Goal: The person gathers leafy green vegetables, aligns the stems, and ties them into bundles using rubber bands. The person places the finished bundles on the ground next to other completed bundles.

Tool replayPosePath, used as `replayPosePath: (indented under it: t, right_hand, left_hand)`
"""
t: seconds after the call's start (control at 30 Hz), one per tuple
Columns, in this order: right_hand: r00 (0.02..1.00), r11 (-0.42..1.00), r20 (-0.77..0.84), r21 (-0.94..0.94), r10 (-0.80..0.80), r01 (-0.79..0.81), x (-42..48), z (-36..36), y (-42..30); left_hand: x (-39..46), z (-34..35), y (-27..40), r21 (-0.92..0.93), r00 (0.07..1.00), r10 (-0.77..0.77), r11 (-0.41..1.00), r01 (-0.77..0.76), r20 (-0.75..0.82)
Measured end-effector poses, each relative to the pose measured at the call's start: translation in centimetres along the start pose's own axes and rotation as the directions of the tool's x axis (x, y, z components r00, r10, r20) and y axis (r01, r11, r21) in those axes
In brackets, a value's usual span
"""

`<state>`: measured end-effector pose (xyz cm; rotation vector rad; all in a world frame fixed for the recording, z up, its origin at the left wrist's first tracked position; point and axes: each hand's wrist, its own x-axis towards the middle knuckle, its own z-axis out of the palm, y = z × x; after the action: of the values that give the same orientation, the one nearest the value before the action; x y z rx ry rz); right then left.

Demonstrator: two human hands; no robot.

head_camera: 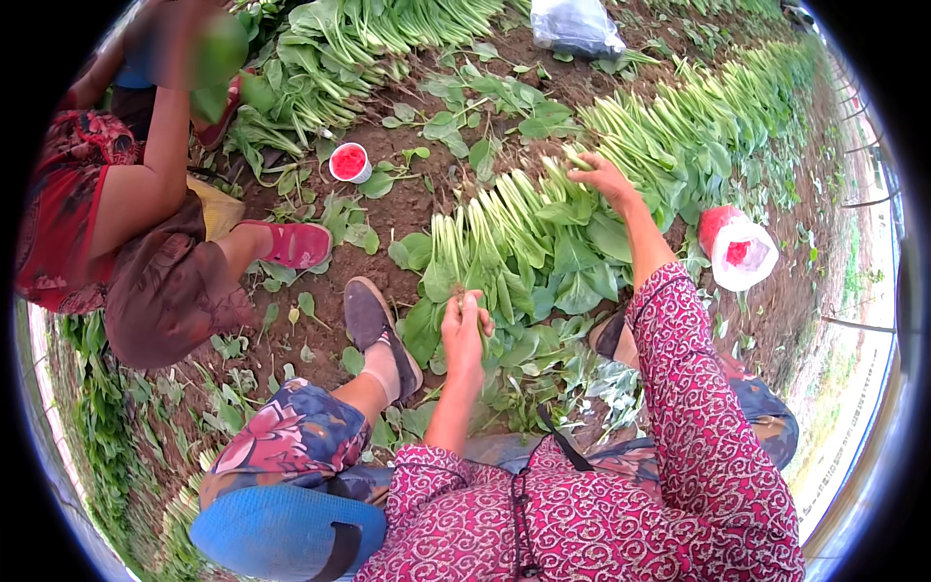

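My left hand (pixel 465 327) is closed around the root end of a leafy green plant, low in front of me. Farther forward and to the right, my right hand (pixel 600 178) reaches over a row of cut leafy greens (pixel 509 233), its fingers at the pale stems; whether it grips any is unclear. The greens lie side by side, with roots towards the far left and broad leaves towards me. A longer row of leafy greens (pixel 691 116) continues beyond my right hand.
Another person (pixel 131 196) sits at left, a pink shoe (pixel 298 245) near a cup with red contents (pixel 350 162). A white bag with red contents (pixel 742 254) stands at right. A clear plastic bag (pixel 577 29) lies beyond. Loose leaves are scattered on the soil. My shoe (pixel 372 320) borders the row.
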<state>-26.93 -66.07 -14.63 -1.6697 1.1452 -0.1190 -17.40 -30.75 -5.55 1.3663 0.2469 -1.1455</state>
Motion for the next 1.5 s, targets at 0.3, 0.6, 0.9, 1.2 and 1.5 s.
replayPosePath:
  t: [0.3,0.6,0.9,1.2,1.5]
  right_hand:
    - [0.809,0.882,-0.526,-0.47,-0.261,-0.021,0.9,6.7,-0.2]
    - [0.934,0.861,-0.352,-0.493,-0.067,-0.124,1.2,5.3,0.4]
    - [0.981,0.865,0.108,0.493,-0.163,0.089,-9.6,-0.3,-6.9]
    - [0.932,0.628,0.311,0.767,-0.188,-0.13,-23.9,10.8,-10.6]
    - [0.986,0.527,0.078,0.85,-0.146,0.011,-29.0,15.2,-11.4]
  left_hand:
    - [-2.0,0.9,-0.3,0.109,0.997,0.048,0.993,-0.055,0.063]
    - [-1.4,0.5,-0.4,0.029,0.997,-0.048,0.999,0.046,0.061]
    - [-1.7,0.6,0.5,0.052,0.998,0.066,0.997,-0.065,-0.021]
    - [-4.1,1.1,4.3,-0.075,0.931,0.273,0.962,-0.262,0.242]
    - [-5.5,-2.8,2.4,-0.227,0.907,0.223,0.963,-0.148,0.356]
